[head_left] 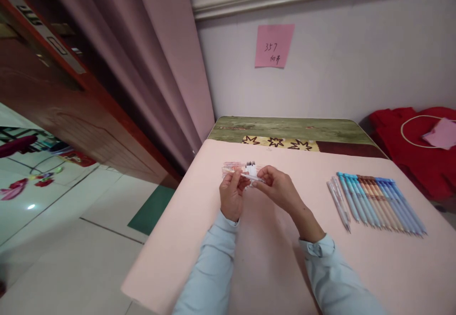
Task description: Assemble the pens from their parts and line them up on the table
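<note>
Both my hands are at the middle of the pink-covered table, holding a slim, whitish pen [245, 176] crosswise between them. My left hand [232, 195] pinches its left part with thumb and fingers. At its right end, the fingertips of my right hand [280, 186] are closed on it. Whether the pen is whole or only a part is too small to tell. Just behind the hands lie several white pieces with black tips [250, 167]. Beside them is a group of clear, pinkish pen parts [231, 165], partly hidden by my left hand.
To the right, a row of pens [381, 205] in light blue, brown and blue lies side by side, with clear pens [339, 205] at its left. A pink note [274, 46] is on the wall. Red cloth [402, 148] lies beyond the table; a wooden door [89, 120] stands left.
</note>
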